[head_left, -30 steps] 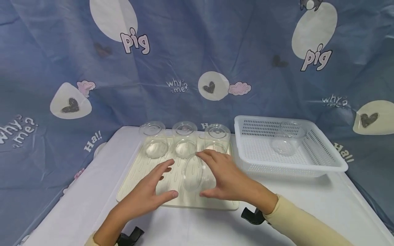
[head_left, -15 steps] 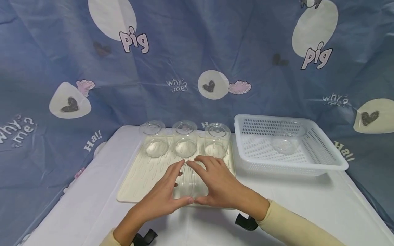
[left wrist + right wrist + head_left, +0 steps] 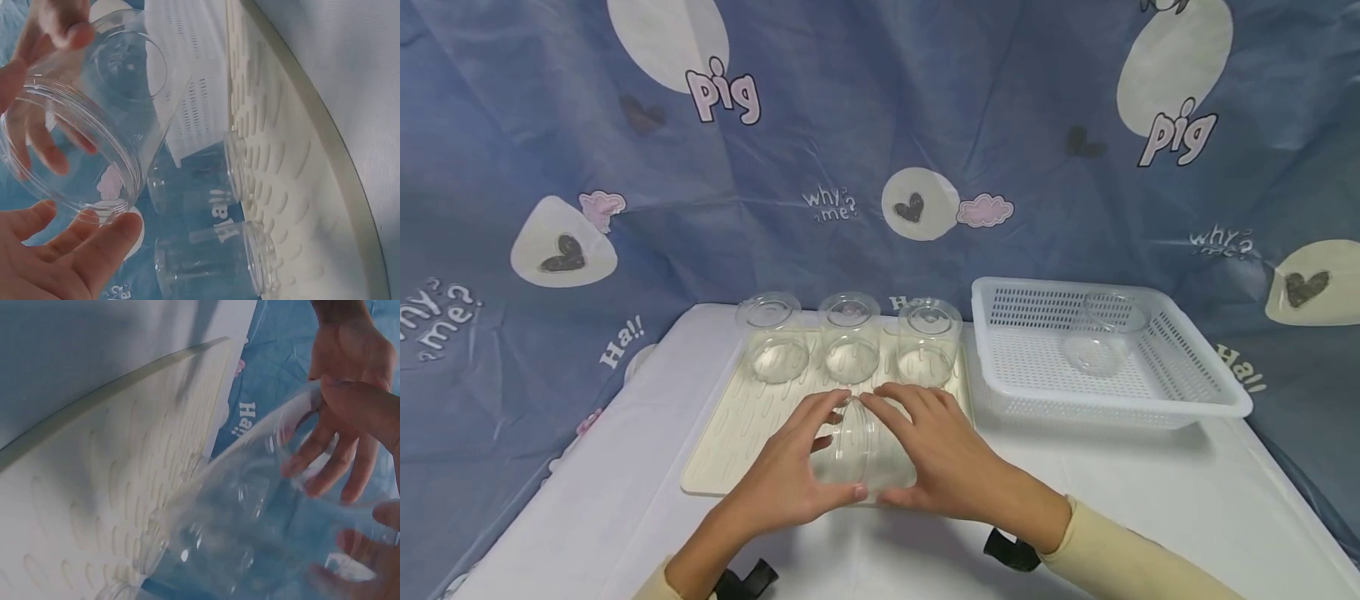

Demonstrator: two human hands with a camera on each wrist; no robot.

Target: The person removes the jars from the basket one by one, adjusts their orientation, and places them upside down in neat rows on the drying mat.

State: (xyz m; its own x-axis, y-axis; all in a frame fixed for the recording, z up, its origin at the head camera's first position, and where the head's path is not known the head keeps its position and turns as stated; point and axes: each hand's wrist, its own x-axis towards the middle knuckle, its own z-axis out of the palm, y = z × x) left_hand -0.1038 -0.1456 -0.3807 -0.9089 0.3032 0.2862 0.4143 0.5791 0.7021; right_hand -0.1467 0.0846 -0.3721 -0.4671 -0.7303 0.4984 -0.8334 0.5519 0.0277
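Note:
A clear plastic jar (image 3: 853, 446) lies on its side in the air between my hands, its threaded mouth toward the left. My right hand (image 3: 943, 454) grips the jar's body, thumb below and fingers over the top. Around the rim, my left hand (image 3: 790, 467) curls with thumb and fingertips at the threaded edge. The left wrist view shows the left fingertips (image 3: 125, 228) right at the jar's mouth (image 3: 75, 144). Seen from the right wrist, the right thumb (image 3: 359, 406) lies along the jar's side (image 3: 237, 487), and the left hand shows beyond it.
Upside-down clear jars stand in a row at the back of a cream ridged drying mat (image 3: 722, 458): a left one (image 3: 775, 337), a middle one (image 3: 850, 337) and a right one (image 3: 928, 342). A white perforated basket (image 3: 1112, 408) at right holds another jar (image 3: 1101, 337).
My left hand, apart from the jar a second ago, has moved right and closed on its rim. The right hand has shifted slightly down with the jar.

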